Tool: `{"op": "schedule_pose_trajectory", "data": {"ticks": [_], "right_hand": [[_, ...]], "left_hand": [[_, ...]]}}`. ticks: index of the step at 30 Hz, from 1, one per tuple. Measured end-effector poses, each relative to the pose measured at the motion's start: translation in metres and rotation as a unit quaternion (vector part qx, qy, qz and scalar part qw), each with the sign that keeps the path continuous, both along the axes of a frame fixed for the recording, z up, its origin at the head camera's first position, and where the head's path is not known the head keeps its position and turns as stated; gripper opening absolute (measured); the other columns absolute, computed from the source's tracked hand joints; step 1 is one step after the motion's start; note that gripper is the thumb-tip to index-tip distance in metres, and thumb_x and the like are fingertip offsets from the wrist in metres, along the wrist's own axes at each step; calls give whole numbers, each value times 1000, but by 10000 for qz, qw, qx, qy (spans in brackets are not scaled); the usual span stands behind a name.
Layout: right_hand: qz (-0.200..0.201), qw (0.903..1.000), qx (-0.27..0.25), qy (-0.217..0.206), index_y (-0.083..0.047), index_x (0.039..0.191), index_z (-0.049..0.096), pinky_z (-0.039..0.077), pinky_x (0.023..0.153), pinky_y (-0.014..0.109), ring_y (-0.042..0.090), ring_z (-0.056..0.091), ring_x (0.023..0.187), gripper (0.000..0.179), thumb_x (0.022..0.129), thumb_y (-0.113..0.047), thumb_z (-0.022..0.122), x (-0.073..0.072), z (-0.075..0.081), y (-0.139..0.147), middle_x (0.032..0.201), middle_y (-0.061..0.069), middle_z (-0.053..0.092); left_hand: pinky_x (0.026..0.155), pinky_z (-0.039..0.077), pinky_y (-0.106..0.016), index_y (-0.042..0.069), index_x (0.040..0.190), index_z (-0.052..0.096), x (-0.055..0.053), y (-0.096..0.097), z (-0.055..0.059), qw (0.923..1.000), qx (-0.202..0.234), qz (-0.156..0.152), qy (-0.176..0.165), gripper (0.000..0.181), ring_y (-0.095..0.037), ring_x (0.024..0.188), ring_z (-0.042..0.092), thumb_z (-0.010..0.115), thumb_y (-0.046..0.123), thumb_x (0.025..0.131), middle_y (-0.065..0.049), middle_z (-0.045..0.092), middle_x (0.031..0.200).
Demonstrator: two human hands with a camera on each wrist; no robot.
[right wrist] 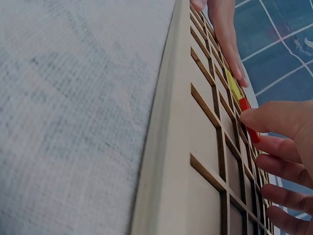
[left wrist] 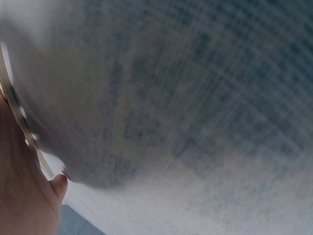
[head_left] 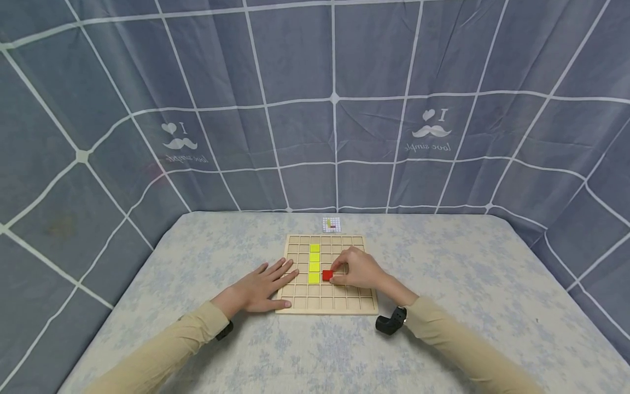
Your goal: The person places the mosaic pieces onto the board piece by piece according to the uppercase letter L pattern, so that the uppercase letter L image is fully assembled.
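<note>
A wooden grid board (head_left: 325, 312) lies on the table, with a column of several yellow squares (head_left: 314, 266) set in its cells. My right hand (head_left: 361, 269) pinches a red square (head_left: 327, 276) between thumb and fingers, just right of the lowest yellow one. In the right wrist view the red piece (right wrist: 249, 120) is tilted against the grid, with the thumb on its near side. My left hand (head_left: 263, 285) rests on the board's left edge with fingers spread straight. In the left wrist view that hand (left wrist: 27, 181) shows only in part at the board's edge.
A small card (head_left: 331, 225) printed with a grid and coloured cells lies just behind the board. The table (head_left: 433, 262) wears a pale floral cloth. Blue-grey curtains (head_left: 300, 131) with white lines hang around its back and sides.
</note>
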State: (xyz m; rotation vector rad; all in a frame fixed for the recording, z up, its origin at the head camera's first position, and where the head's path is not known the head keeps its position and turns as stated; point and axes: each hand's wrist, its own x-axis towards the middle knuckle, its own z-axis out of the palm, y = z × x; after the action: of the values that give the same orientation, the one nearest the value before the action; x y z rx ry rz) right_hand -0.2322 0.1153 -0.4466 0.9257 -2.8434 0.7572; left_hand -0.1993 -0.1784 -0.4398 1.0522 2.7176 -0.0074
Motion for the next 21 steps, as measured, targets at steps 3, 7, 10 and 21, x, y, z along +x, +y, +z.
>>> {"op": "schedule_pose_trajectory", "data": {"ticks": [3,7,10,21], "right_hand": [[-53,10000,16,-16,-19,87,77,47,73,28,11,56,91,18,74,-32,80,1,-1,-2,90,-9,70],[-88,9999,65,-2,-21,86,76,46,72,27,10,54,90,18,74,-32,80,3,-2,-3,91,-9,71],[-111,9999,68,-43,-21,86,76,44,70,27,10,52,88,17,73,-32,81,4,-1,-4,91,-9,71],[-169,9998,22,-89,-23,87,77,44,70,27,8,50,87,18,73,-35,81,6,-2,-3,93,-10,71]], "left_hand": [[118,20,-55,20,156,19,0,0,0,10000,-22,19,-11,76,-27,151,10,40,61,95,-8,10,163],[118,19,-55,20,156,18,0,0,1,10000,-36,22,-26,76,-27,151,10,40,61,96,-8,10,163],[118,19,-55,19,156,18,1,0,1,10000,-10,15,-23,76,-28,151,10,40,61,96,-8,10,163],[118,18,-55,21,156,17,-2,-1,-3,10000,18,-4,3,79,-27,151,10,38,65,94,-7,9,163]]}}
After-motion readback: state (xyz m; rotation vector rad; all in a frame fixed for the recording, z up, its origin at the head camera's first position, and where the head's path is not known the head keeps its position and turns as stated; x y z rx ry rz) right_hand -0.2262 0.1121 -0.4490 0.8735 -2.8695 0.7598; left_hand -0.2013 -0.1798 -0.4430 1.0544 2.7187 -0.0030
